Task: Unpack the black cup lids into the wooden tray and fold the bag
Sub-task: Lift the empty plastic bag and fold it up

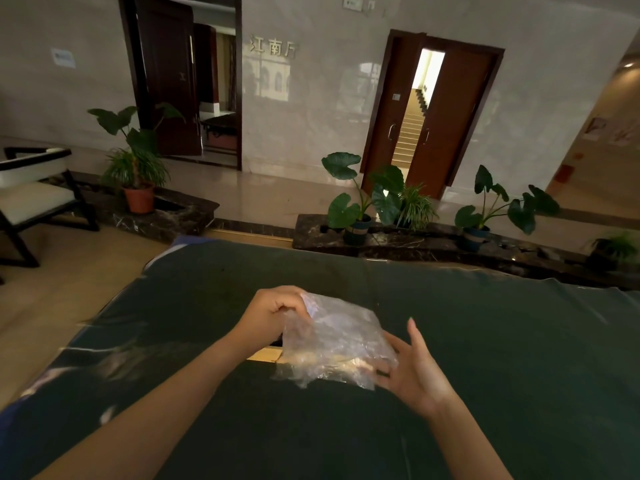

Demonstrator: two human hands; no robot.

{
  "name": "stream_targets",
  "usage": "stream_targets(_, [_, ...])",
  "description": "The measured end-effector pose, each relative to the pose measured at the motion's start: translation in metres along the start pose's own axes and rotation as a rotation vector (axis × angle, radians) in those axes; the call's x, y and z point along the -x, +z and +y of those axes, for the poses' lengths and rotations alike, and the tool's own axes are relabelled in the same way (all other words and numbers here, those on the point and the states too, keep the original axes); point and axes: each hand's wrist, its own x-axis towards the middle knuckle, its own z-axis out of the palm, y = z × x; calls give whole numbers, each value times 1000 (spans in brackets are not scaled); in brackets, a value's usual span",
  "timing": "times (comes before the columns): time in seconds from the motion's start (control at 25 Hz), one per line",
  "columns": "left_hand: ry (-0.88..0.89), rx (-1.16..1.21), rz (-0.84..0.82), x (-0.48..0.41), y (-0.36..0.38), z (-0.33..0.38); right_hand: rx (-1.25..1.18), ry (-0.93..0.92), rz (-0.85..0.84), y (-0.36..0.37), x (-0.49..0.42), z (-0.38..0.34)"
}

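Head view: clear plastic bag (337,344), crumpled and translucent, held up over the dark green desk (502,341) between both hands. Left hand (273,317) closed, fingers (294,308) pinching the bag's far-left corner; right hand (412,368) partly open, fingers (415,336) spread, thumb side pressing the near-right edge, not a full grip. Long axis of the bag running from the left fingers diagonally toward the right palm, far-left to near-right; which end is the mouth, impossible to tell through the creases. Wooden tray (265,353) just below the left fingers, mostly hidden behind the bag, only a pale strip showing; no black lids visible. Likely in the folding stage. Risks, as judgement: slippery film sliding off the loose right hand and springing open; trapped air puffing the fold apart; a crooked crease if the corners are not matched; a dangling edge catching on the tray beneath.
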Motion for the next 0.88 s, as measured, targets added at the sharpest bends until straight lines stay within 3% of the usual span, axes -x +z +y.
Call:
stream_targets(0.16, [239,-172,-61,-6,2,3,204,45,-141,1,10,-5])
stream_targets(0.28, [254,-96,-123,-14,5,12,221,13,-110,2,17,-11])
stream_targets(0.4, [-36,167,-248,-23,8,11,221,-124,27,-8,22,-15])
stream_targets(0.48, [-305,601,-367,-24,10,5,243,-240,155,-17,27,-17])
stream_targets(0.56, [-536,975,-367,-26,23,-1,264,-345,268,-27,34,-19])
stream_targets(0.6, [-615,958,-351,-27,35,-2,268,-393,316,-32,38,-20])
stream_targets(0.72, [-660,551,-459,-31,89,5,306,-494,442,-50,54,-24])
stream_targets(0.88, [-628,516,-463,-43,170,24,296,-543,635,-105,101,-28])
